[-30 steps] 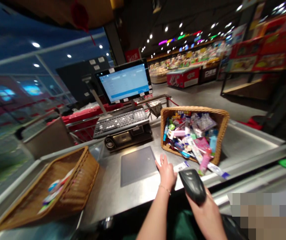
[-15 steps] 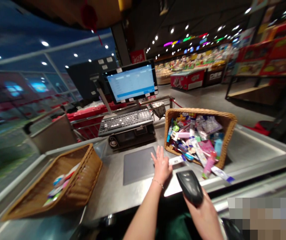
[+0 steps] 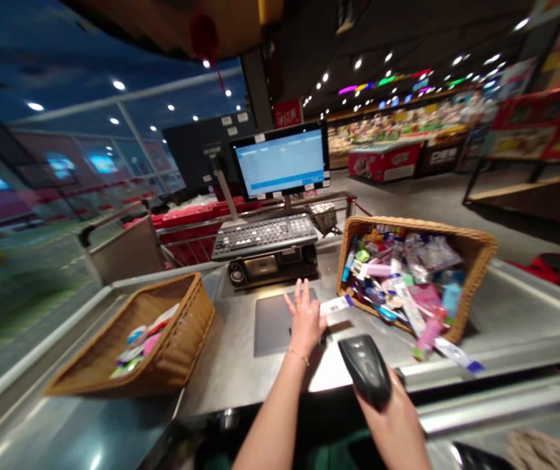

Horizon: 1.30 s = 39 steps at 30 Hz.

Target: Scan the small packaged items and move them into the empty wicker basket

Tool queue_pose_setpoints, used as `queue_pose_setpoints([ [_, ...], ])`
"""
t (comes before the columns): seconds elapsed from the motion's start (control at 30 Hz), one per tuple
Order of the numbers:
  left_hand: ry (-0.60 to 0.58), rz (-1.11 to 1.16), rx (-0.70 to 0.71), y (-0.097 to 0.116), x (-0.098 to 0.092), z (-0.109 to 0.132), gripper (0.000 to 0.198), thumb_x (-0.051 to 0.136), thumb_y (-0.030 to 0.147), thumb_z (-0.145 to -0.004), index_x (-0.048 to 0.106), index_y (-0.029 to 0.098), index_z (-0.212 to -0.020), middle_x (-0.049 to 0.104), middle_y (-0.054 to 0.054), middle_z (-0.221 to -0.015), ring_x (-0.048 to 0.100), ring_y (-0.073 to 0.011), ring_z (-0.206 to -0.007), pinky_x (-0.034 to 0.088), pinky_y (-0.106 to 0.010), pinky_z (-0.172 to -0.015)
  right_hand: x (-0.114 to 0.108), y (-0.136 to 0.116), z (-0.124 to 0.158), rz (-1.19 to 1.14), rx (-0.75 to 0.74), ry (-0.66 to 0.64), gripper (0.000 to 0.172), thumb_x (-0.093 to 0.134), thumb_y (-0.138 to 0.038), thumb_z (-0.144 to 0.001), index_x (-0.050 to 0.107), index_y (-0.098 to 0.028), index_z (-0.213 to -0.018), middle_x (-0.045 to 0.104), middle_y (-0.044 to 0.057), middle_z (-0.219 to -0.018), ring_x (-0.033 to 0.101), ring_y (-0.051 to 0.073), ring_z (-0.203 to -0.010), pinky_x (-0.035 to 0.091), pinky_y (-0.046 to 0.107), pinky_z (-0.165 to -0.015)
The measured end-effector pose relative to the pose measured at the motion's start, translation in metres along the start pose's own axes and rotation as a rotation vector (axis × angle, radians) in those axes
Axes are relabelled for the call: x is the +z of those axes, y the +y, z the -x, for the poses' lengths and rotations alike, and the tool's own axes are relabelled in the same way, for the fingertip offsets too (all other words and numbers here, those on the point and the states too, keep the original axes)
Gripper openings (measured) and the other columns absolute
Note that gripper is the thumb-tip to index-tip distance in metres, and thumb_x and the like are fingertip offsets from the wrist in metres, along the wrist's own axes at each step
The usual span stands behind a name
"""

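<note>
My right hand (image 3: 392,414) is wrapped round the handle of a black handheld barcode scanner (image 3: 365,369), whose head tilts up and left over the metal counter. Over the edge of a grey pad (image 3: 270,326), my left hand (image 3: 305,321) has a slim white packet with a blue end (image 3: 337,304) pinched at its thumb side, its other fingers stretched out. The hand hides the near part of the packet. To the right, a wicker basket (image 3: 478,281) lies tilted towards me, full of small packaged goods; a pink bottle (image 3: 429,336) and a similar white-and-blue packet (image 3: 459,356) stick out over its rim.
A second wicker basket (image 3: 182,346) on the left holds several small items. Behind the pad stand a keyboard (image 3: 265,235) and a lit monitor (image 3: 282,163). A shopping cart (image 3: 186,238) is beyond the counter (image 3: 226,365).
My left hand has moved left with the white packet, away from the full basket. The scanner stays in my right hand. The view has turned slightly left.
</note>
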<state>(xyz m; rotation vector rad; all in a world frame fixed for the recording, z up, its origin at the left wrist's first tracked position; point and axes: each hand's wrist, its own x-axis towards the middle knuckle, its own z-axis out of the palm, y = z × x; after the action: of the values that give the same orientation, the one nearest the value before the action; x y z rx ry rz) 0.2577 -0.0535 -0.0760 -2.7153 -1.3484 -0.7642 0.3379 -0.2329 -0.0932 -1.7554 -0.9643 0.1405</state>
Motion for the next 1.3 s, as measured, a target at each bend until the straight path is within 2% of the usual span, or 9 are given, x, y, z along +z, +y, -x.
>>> queue_pose_setpoints([
  [0.1,0.01,0.0,-0.022,-0.008,-0.005,0.002,0.008,0.062,0.015,-0.074,0.06,0.018,-0.081,0.022,-0.016,-0.158,0.009,-0.0349,-0.147,0.012,-0.072,-0.11,0.005,0.001,0.003,0.026,0.013,-0.108,0.05,0.052,-0.046,-0.075,0.061,-0.01,-0.109,0.069,0.019,-0.109,0.064,0.034,-0.108,0.051,0.049,-0.094],
  [0.37,0.024,-0.014,-0.072,-0.028,-0.017,0.007,0.012,0.064,0.015,-0.072,0.06,0.018,-0.083,0.022,-0.014,-0.158,0.009,-0.034,-0.148,0.01,-0.073,-0.11,0.021,0.001,0.006,0.032,-0.016,-0.165,0.048,0.052,-0.045,-0.076,0.058,-0.014,-0.112,0.068,0.017,-0.113,0.062,0.034,-0.113,0.051,0.05,-0.095],
  [0.47,0.029,-0.022,-0.08,-0.033,-0.02,0.009,0.012,0.065,0.016,-0.072,0.06,0.018,-0.083,0.022,-0.014,-0.158,0.009,-0.0339,-0.147,0.009,-0.073,-0.109,0.025,0.001,0.008,0.074,-0.058,-0.164,0.05,0.051,-0.042,-0.078,0.054,-0.015,-0.119,0.066,0.017,-0.12,0.06,0.035,-0.117,0.048,0.052,-0.098],
  [0.57,0.032,-0.028,-0.082,-0.036,-0.022,0.01,0.013,0.065,0.016,-0.072,0.06,0.018,-0.084,0.022,-0.014,-0.158,0.009,-0.0344,-0.147,0.009,-0.073,-0.109,0.027,0.001,0.01,0.168,-0.108,-0.159,0.052,0.048,-0.039,-0.081,0.049,-0.016,-0.127,0.059,0.019,-0.131,0.05,0.038,-0.128,0.04,0.061,-0.103],
  [0.67,0.042,-0.028,-0.082,-0.038,-0.024,0.011,0.013,0.065,0.016,-0.072,0.06,0.018,-0.084,0.023,-0.014,-0.158,0.01,-0.0342,-0.147,0.009,-0.073,-0.109,0.027,0.0,0.012,0.251,-0.161,-0.215,0.054,0.047,-0.036,-0.083,0.043,-0.019,-0.134,0.051,0.018,-0.141,0.037,0.039,-0.138,0.032,0.07,-0.104],
  [0.8,0.053,-0.023,-0.091,-0.041,-0.026,0.012,0.013,0.066,0.017,-0.073,0.06,0.019,-0.084,0.023,-0.014,-0.158,0.01,-0.0332,-0.148,0.008,-0.073,-0.11,0.027,-0.002,0.012,0.292,-0.198,-0.239,0.055,0.046,-0.031,-0.084,0.037,-0.022,-0.138,0.046,0.016,-0.146,0.026,0.038,-0.143,0.029,0.072,-0.104],
  [1.0,0.067,-0.017,-0.103,-0.046,-0.03,0.014,0.013,0.067,0.016,-0.072,0.06,0.018,-0.082,0.023,-0.014,-0.158,0.01,-0.0329,-0.148,0.008,-0.073,-0.109,0.032,-0.007,0.013,0.3,-0.211,-0.239,0.048,0.045,-0.028,-0.084,0.043,-0.022,-0.132,0.045,0.015,-0.147,0.026,0.038,-0.144,0.031,0.072,-0.102],
  [1.17,0.068,-0.026,-0.105,-0.049,-0.032,0.015,0.012,0.066,0.016,-0.073,0.06,0.018,-0.083,0.023,-0.014,-0.158,0.009,-0.0328,-0.148,0.007,-0.073,-0.11,0.034,-0.012,0.013,0.264,-0.211,-0.279,0.052,0.047,-0.028,-0.084,0.041,-0.023,-0.136,0.044,0.014,-0.147,0.025,0.038,-0.144,0.028,0.071,-0.106],
  [1.3,0.066,-0.026,-0.113,-0.051,-0.034,0.017,0.011,0.065,0.017,-0.073,0.06,0.018,-0.084,0.023,-0.014,-0.158,0.009,-0.0328,-0.148,0.008,-0.073,-0.11,0.035,-0.025,0.014,0.269,-0.231,-0.284,0.051,0.046,-0.029,-0.085,0.04,-0.023,-0.136,0.045,0.014,-0.147,0.025,0.038,-0.144,0.029,0.073,-0.103],
])
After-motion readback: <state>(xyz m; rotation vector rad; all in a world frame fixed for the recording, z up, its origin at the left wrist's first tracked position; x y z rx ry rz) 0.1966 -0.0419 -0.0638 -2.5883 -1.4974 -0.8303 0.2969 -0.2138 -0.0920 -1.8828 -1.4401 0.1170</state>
